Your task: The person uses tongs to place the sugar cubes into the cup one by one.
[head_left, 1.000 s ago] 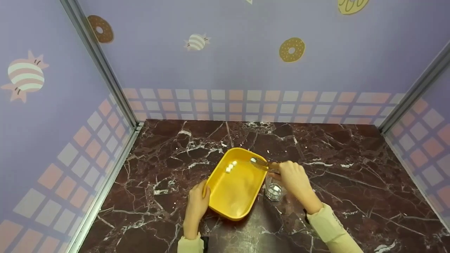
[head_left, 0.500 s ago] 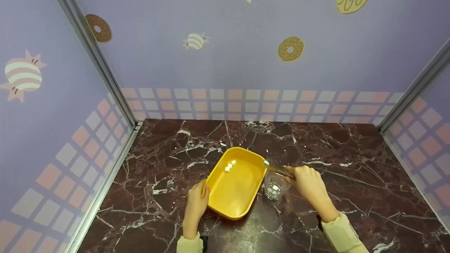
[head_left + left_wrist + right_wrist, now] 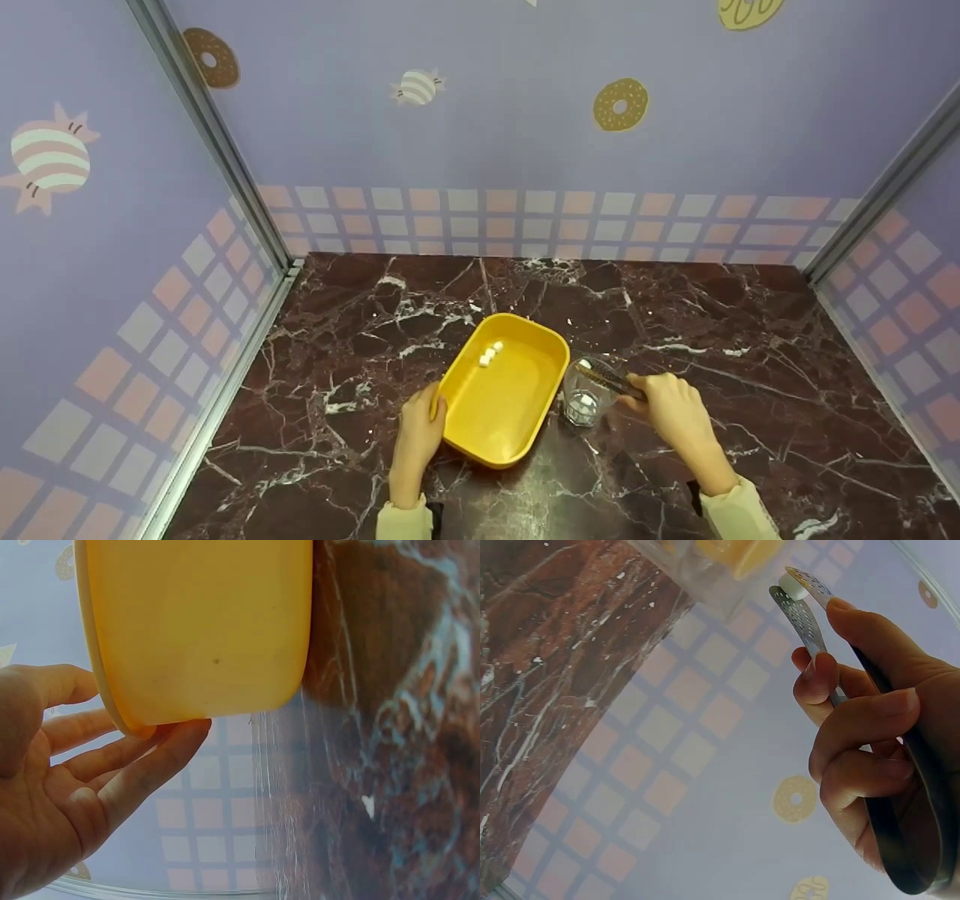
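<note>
L hand (image 3: pixel 420 427) is pinching the rim of yellow tub (image 3: pixel 502 409); R hand (image 3: pixel 675 412) is clamping tongs (image 3: pixel 802 621) on white piece (image 3: pixel 792 588), apparently over clear cup (image 3: pixel 582 411) just right of tub. More white pieces (image 3: pixel 490 353) are lying in tub's far end. Prob. mid-transfer; next move's calling for loosening tongs above cup.

I can read no text, label, brand or number in any of my three feeds. On the yellow tray (image 3: pixel 499 409) I make out only a small dark speck from the left wrist camera, nothing legible. The tongs (image 3: pixel 805 624) show perforations but no lettering I can read, and the clear glass (image 3: pixel 582 411) gives me none either. The lilac wall (image 3: pixel 510 142) carries printed doughnuts (image 3: pixel 609 114), striped sweets (image 3: pixel 418 88) and checks, without readable words.
</note>
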Demonstrator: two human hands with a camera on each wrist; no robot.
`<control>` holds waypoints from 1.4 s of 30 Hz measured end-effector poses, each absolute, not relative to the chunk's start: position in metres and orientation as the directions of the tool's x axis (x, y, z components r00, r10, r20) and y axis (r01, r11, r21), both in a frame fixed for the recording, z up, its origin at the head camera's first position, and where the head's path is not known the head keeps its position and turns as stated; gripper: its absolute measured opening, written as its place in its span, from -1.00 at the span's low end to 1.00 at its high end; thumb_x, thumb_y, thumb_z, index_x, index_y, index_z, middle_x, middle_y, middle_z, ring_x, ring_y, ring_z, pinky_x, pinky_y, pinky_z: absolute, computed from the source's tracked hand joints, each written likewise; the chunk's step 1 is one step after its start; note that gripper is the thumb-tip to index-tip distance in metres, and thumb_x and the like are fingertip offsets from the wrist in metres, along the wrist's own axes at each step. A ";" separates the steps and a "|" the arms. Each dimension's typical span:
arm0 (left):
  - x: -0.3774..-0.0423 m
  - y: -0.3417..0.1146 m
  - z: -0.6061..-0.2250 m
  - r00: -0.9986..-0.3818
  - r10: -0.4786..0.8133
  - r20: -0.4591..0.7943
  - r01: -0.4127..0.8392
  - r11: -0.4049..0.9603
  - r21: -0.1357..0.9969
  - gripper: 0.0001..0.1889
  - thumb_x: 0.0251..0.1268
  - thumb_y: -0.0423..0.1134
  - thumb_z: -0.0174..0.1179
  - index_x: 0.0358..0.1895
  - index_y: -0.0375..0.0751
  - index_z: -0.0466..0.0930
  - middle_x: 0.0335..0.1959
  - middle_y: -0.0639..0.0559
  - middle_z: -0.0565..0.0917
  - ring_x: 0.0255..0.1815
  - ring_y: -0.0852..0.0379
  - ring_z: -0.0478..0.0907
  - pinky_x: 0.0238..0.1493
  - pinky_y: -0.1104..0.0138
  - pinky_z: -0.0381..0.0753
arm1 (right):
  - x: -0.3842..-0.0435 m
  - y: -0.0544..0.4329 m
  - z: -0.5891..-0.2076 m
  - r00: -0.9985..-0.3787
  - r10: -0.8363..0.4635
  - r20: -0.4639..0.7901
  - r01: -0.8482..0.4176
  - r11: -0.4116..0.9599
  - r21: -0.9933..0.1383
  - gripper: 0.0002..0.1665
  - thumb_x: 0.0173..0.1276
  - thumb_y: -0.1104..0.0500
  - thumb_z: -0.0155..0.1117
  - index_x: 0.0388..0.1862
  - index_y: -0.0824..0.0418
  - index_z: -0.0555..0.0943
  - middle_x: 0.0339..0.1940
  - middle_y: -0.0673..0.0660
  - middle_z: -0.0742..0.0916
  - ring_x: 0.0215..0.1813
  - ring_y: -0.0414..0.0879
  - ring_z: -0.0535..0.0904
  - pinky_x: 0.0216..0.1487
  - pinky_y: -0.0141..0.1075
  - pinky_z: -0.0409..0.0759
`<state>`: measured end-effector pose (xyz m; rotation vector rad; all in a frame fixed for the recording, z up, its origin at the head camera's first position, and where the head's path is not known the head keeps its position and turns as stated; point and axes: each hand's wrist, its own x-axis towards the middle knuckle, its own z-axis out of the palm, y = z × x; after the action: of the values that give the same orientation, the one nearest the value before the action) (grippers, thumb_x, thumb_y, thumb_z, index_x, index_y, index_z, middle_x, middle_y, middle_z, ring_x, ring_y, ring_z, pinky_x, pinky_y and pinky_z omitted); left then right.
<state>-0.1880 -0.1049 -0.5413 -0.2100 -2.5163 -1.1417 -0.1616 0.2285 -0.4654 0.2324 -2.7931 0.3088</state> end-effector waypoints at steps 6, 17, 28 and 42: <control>-0.188 -0.105 -0.540 -0.921 -0.022 0.390 0.277 0.666 0.693 -0.71 0.13 -0.44 0.08 -0.09 -0.55 0.51 -0.22 -0.40 0.60 -0.17 -0.23 0.57 -0.18 0.12 0.59 | -0.159 0.231 -0.470 -0.944 -0.118 0.308 -0.181 0.965 -0.187 -0.82 -0.05 0.05 0.39 -0.53 0.11 0.62 -0.63 0.19 0.67 -0.59 0.19 0.56 -0.70 -0.07 0.38; -0.189 -0.105 -0.540 -0.918 -0.002 0.396 0.295 0.662 0.689 -0.72 0.14 -0.44 0.06 -0.10 -0.55 0.51 -0.22 -0.40 0.60 -0.17 -0.22 0.57 -0.17 0.12 0.59 | -0.156 0.233 -0.469 -0.941 -0.109 0.321 -0.176 0.967 -0.186 -0.76 -0.07 0.04 0.40 -0.46 0.15 0.66 -0.57 0.23 0.69 -0.57 0.22 0.57 -0.69 -0.07 0.40; -0.187 -0.106 -0.541 -0.926 -0.011 0.376 0.276 0.660 0.698 -0.71 0.17 -0.42 0.06 -0.06 -0.52 0.50 -0.22 -0.38 0.60 -0.19 -0.21 0.58 -0.22 0.13 0.60 | -0.158 0.235 -0.466 -0.944 -0.104 0.312 -0.174 0.963 -0.206 -0.62 -0.04 0.02 0.39 -0.22 0.15 0.69 -0.45 0.26 0.72 -0.59 0.18 0.58 -0.71 -0.14 0.41; -0.188 -0.106 -0.540 -0.924 -0.020 0.383 0.276 0.659 0.700 -0.72 0.15 -0.43 0.07 -0.09 -0.53 0.51 -0.22 -0.38 0.60 -0.17 -0.22 0.57 -0.16 0.11 0.58 | -0.168 0.216 -0.452 -0.930 -0.113 0.350 -0.191 0.961 -0.199 -0.71 -0.06 0.03 0.40 -0.35 0.13 0.69 -0.68 0.12 0.64 -0.63 0.09 0.53 -0.69 -0.11 0.39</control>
<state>-0.1879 -0.1059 -0.5398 -0.2022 -2.5189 -1.1487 -0.1678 0.2156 -0.4521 0.2213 -2.7716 0.3277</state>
